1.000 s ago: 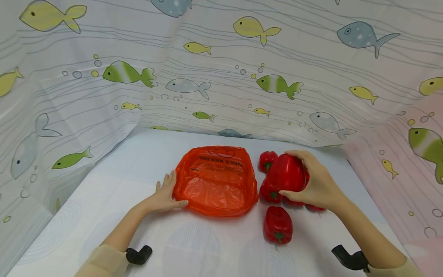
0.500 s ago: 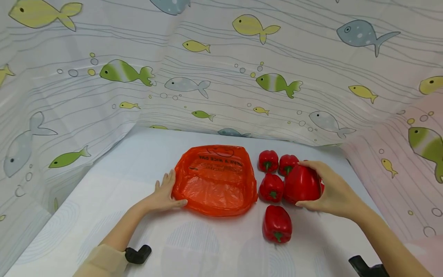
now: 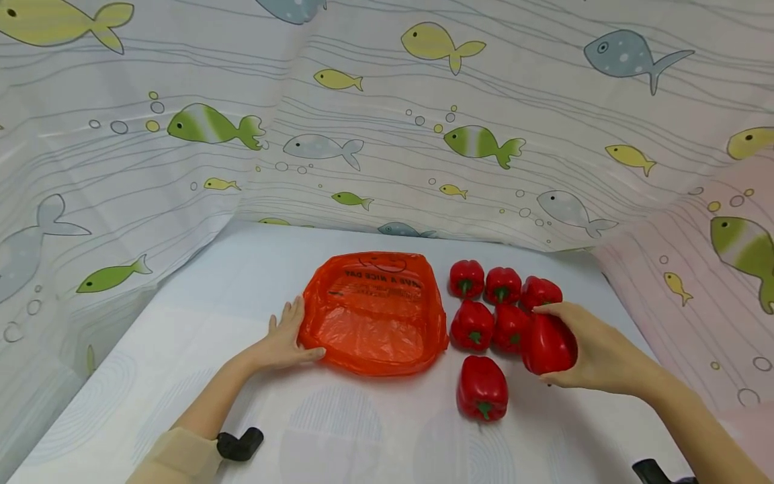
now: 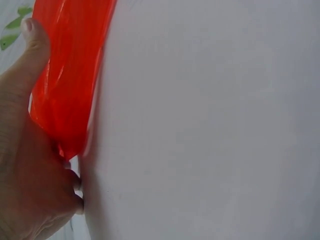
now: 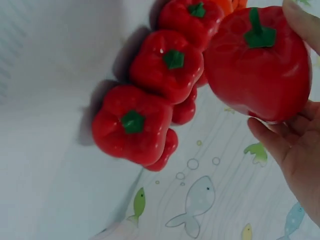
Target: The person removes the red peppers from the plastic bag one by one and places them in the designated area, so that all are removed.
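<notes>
My right hand grips a red bell pepper with a green stem, fingers at its far side and thumb at its near side. In the right wrist view this held bell pepper looks larger than the red bell peppers standing beyond it. My left hand rests with spread fingers against the left side of an orange-red plastic bag, its mouth opened wide. In the left wrist view the thumb lies over the bag's edge, with the other fingertips partly hidden.
Several more bell peppers stand right of the bag in rows, including one at the back left; a lone bell pepper stands nearer me. A fish-printed curtain encloses the back and sides of the white table.
My right hand has moved right and slightly toward me with the bell pepper, uncovering bell peppers in the back and middle rows. The left hand stays at the bag.
</notes>
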